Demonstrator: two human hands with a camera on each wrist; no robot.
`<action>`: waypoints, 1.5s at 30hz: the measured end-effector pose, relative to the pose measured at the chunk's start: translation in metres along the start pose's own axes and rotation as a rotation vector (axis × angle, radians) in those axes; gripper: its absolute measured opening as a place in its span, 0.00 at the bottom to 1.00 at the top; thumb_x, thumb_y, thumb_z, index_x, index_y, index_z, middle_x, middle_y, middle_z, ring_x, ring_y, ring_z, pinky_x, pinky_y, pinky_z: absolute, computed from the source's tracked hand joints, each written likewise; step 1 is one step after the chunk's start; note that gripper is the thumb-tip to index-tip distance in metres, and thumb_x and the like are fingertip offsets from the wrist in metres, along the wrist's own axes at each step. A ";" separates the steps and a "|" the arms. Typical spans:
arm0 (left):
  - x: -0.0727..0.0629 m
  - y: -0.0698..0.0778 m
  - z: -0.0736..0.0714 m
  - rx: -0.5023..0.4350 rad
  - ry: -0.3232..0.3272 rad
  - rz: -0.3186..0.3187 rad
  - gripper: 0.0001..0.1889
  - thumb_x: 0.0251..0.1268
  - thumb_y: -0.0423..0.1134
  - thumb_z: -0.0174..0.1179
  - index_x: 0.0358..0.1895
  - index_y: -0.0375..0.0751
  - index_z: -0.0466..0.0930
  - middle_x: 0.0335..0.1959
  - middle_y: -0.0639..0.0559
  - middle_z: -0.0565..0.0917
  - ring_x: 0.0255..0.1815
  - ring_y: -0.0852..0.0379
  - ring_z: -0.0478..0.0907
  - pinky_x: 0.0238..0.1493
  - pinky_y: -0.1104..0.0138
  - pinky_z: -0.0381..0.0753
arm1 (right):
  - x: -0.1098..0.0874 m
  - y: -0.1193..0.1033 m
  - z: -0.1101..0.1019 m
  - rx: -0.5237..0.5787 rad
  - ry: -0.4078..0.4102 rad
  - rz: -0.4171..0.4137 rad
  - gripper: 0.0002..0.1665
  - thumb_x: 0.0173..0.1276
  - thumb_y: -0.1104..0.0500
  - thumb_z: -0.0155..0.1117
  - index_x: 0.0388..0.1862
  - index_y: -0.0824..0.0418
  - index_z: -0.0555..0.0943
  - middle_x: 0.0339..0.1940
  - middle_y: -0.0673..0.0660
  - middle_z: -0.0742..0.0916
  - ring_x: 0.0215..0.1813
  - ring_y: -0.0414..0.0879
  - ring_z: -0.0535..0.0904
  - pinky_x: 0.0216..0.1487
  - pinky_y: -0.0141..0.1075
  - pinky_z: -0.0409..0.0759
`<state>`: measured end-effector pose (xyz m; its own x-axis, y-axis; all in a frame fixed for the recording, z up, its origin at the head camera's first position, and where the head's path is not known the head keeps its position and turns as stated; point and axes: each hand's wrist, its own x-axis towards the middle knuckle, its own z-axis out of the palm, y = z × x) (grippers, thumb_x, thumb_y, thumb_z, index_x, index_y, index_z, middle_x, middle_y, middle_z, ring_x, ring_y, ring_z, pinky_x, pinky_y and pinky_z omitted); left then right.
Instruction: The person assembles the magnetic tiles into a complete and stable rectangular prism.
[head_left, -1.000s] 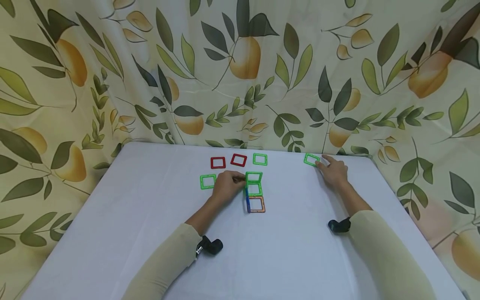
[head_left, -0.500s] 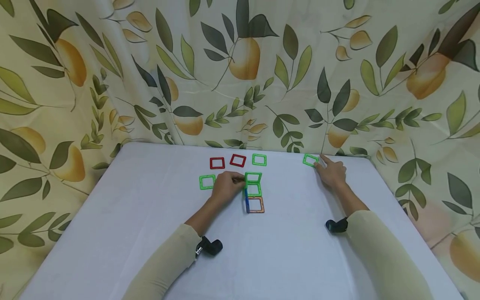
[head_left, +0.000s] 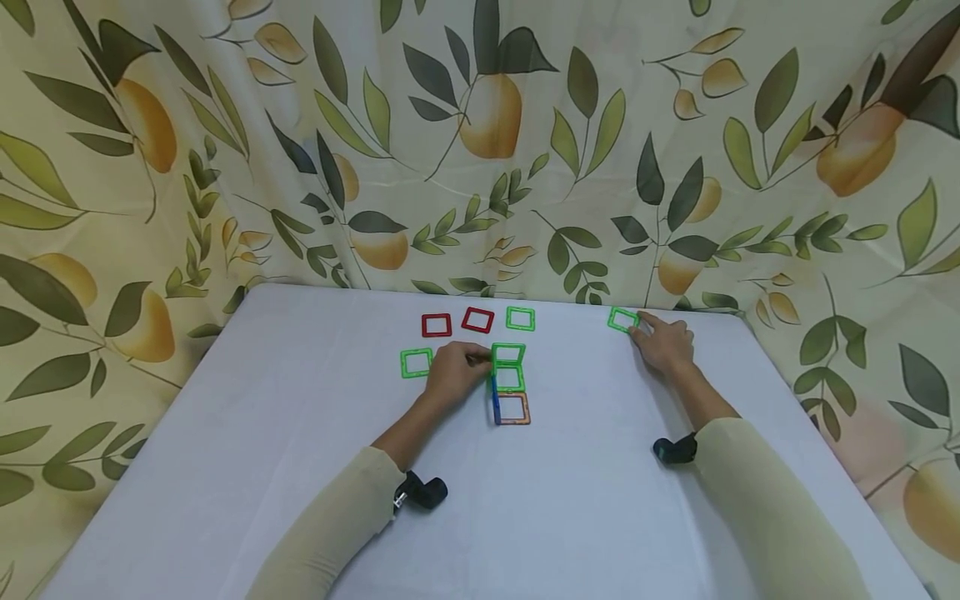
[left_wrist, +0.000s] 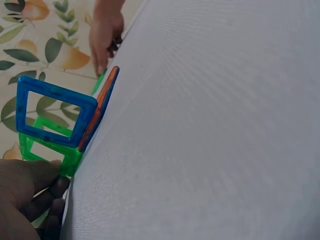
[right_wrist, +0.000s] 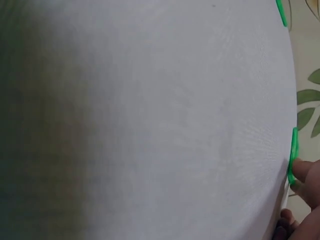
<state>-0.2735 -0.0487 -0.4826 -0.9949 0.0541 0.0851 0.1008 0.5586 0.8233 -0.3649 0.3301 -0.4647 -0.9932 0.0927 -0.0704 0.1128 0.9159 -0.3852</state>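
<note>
Left hand (head_left: 456, 369), middle of the head frame: grip pinching a standing green frame (left_wrist: 73, 159) by its edge. Right hand (head_left: 666, 343), upper right of the head frame: thumb and finger grasp the right edge of a green square (right_wrist: 294, 145), lying at the counter's far edge.

Around the left grip, a joined build at centre: flat green square (head_left: 522, 377), another green one (head_left: 508, 345) standing at its back, the pinched one on its left side. Just below in frame, an orange square (head_left: 527, 408) lies flat; a blue square (left_wrist: 57, 90) stands along its left edge.

Loose, all flat: green square (head_left: 417, 375) left of the left hand; above, left to right, red square (head_left: 437, 335), tilted red square (head_left: 476, 329), green square (head_left: 521, 328).

White cloth-covered counter (head_left: 585, 483) under everything, floral backdrop (head_left: 420, 196) across the top. Beige sleeves (head_left: 330, 508) enter from the bottom; black wrist cameras (head_left: 429, 492) at both cuffs.
</note>
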 end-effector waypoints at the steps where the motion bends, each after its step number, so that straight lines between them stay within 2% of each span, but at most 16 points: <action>1: 0.000 0.000 0.000 -0.003 0.000 0.002 0.13 0.68 0.35 0.72 0.53 0.42 0.91 0.44 0.54 0.91 0.44 0.56 0.82 0.49 0.62 0.82 | 0.000 0.000 0.000 0.008 0.000 0.004 0.37 0.84 0.45 0.47 0.83 0.63 0.61 0.65 0.88 0.63 0.64 0.79 0.61 0.61 0.67 0.65; 5: 0.000 0.000 0.000 -0.012 -0.001 0.007 0.12 0.68 0.35 0.73 0.53 0.42 0.91 0.43 0.54 0.91 0.43 0.56 0.82 0.48 0.62 0.82 | 0.000 0.002 0.002 0.059 0.027 -0.002 0.36 0.83 0.48 0.51 0.82 0.63 0.63 0.64 0.84 0.67 0.66 0.78 0.61 0.63 0.68 0.64; 11: 0.000 0.000 0.000 -0.011 -0.005 0.004 0.12 0.68 0.35 0.72 0.53 0.42 0.91 0.44 0.53 0.91 0.43 0.56 0.82 0.49 0.62 0.82 | -0.003 0.001 0.001 0.135 0.115 -0.044 0.34 0.77 0.53 0.61 0.76 0.65 0.70 0.51 0.75 0.77 0.61 0.75 0.66 0.59 0.64 0.66; 16: 0.001 -0.001 0.000 -0.007 -0.002 0.010 0.12 0.68 0.35 0.72 0.53 0.42 0.91 0.44 0.53 0.91 0.43 0.56 0.82 0.48 0.62 0.82 | -0.005 -0.001 0.000 0.225 0.142 -0.042 0.34 0.74 0.56 0.68 0.74 0.68 0.70 0.51 0.72 0.80 0.55 0.67 0.73 0.53 0.56 0.70; 21: 0.001 -0.002 0.000 -0.015 -0.002 0.012 0.12 0.68 0.35 0.72 0.53 0.41 0.91 0.44 0.53 0.91 0.45 0.55 0.83 0.49 0.61 0.82 | -0.006 -0.002 0.001 0.324 0.156 -0.037 0.35 0.72 0.61 0.71 0.72 0.70 0.69 0.49 0.69 0.82 0.50 0.60 0.77 0.47 0.45 0.70; 29: 0.000 -0.003 0.000 -0.029 0.000 0.011 0.12 0.68 0.35 0.72 0.52 0.41 0.91 0.42 0.54 0.91 0.47 0.55 0.83 0.50 0.60 0.82 | -0.009 -0.004 0.004 0.374 0.209 -0.031 0.30 0.70 0.64 0.73 0.66 0.73 0.73 0.44 0.65 0.83 0.44 0.53 0.77 0.41 0.37 0.71; 32: 0.001 -0.003 0.000 -0.032 -0.001 0.014 0.12 0.68 0.35 0.72 0.52 0.42 0.91 0.41 0.54 0.91 0.47 0.55 0.83 0.50 0.60 0.82 | -0.011 -0.004 0.005 0.369 0.203 -0.030 0.25 0.71 0.63 0.72 0.61 0.75 0.78 0.43 0.65 0.84 0.43 0.51 0.76 0.39 0.34 0.71; 36: 0.001 -0.003 0.000 -0.029 0.003 0.015 0.12 0.67 0.36 0.73 0.52 0.42 0.92 0.42 0.54 0.91 0.46 0.55 0.83 0.50 0.60 0.82 | -0.013 -0.006 0.005 0.363 0.169 -0.022 0.18 0.75 0.62 0.69 0.57 0.73 0.84 0.47 0.67 0.87 0.46 0.51 0.78 0.37 0.31 0.73; 41: 0.000 -0.003 -0.001 -0.018 0.003 0.015 0.12 0.67 0.36 0.73 0.52 0.42 0.92 0.44 0.53 0.91 0.45 0.56 0.82 0.49 0.60 0.82 | -0.019 -0.011 0.004 0.386 0.147 -0.051 0.17 0.77 0.62 0.67 0.56 0.73 0.85 0.48 0.69 0.88 0.44 0.50 0.80 0.34 0.27 0.75; 45: 0.000 -0.003 -0.001 -0.020 0.001 0.022 0.12 0.67 0.36 0.73 0.52 0.42 0.91 0.44 0.53 0.91 0.46 0.56 0.83 0.49 0.61 0.82 | -0.024 -0.015 0.003 0.400 0.134 -0.091 0.17 0.76 0.62 0.67 0.55 0.74 0.85 0.46 0.68 0.89 0.40 0.43 0.82 0.33 0.27 0.75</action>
<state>-0.2738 -0.0512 -0.4842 -0.9925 0.0650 0.1038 0.1224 0.5404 0.8324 -0.3429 0.3126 -0.4603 -0.9916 0.0924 0.0905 0.0003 0.7017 -0.7125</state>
